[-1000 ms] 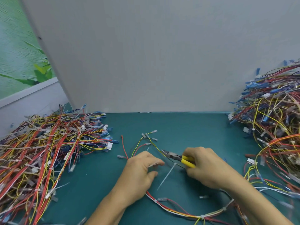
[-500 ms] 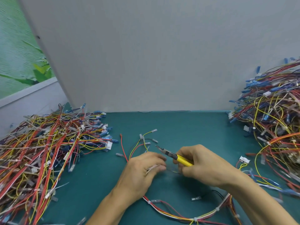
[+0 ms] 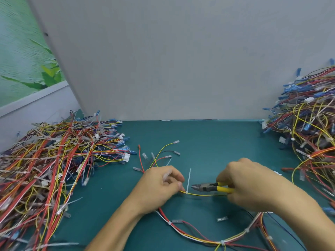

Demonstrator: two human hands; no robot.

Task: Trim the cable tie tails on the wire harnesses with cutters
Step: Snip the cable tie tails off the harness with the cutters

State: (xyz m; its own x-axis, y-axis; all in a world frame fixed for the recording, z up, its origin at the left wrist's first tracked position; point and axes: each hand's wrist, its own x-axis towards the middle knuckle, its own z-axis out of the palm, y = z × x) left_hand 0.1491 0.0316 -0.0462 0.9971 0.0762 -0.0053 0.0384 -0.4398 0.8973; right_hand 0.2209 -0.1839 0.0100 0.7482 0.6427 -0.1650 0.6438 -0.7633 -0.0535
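Now, your left hand [image 3: 159,185] pinches the yellow wire [image 3: 203,194] beside the upright cable tie tail [image 3: 188,179], your right hand [image 3: 253,185] grips the cutters [image 3: 204,187]; bite too low and you could nick that wire.

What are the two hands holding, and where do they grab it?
The right hand grips the cutters by their yellow handles. The left hand pinches the yellow wire just beside the white cable tie.

The cutters [image 3: 206,187] had a dull dark metal head and glossy yellow plastic handles. The cable tie [image 3: 188,180] was thin whitish plastic; the teal table [image 3: 208,140] looked smooth and matt.
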